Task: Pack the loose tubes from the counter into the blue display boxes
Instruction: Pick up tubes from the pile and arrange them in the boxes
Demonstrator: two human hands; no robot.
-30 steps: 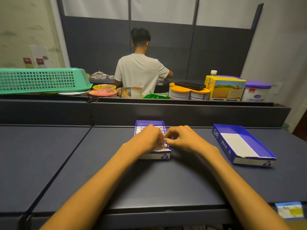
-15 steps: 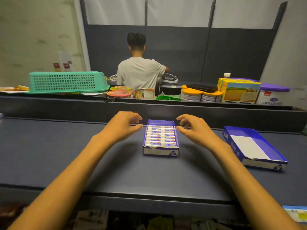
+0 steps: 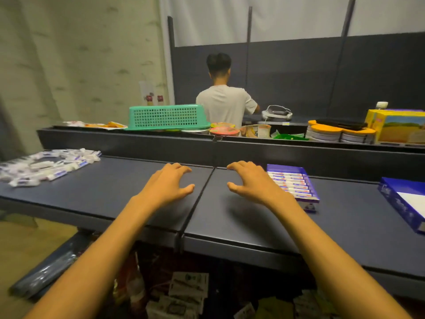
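Note:
A blue display box (image 3: 303,189) filled with a row of white tubes sits on the dark counter, just right of my right hand (image 3: 249,181). A second blue display box (image 3: 395,199), with only a white liner showing inside, lies at the right edge. A heap of loose white tubes (image 3: 48,164) lies on the counter at the far left. My left hand (image 3: 170,183) hovers over the counter left of the seam, fingers spread and loosely bent, holding nothing. My right hand is likewise empty, fingers spread.
A raised ledge behind the counter carries a green basket (image 3: 165,117), snack bowls, orange-lidded tins (image 3: 326,133) and a yellow carton (image 3: 400,125). A person in a white shirt (image 3: 226,104) stands beyond, back turned. Packets lie on the shelf under the counter.
Both hands have left the filled box and moved left along the counter. The view has swung left, bringing the heap of loose tubes into sight.

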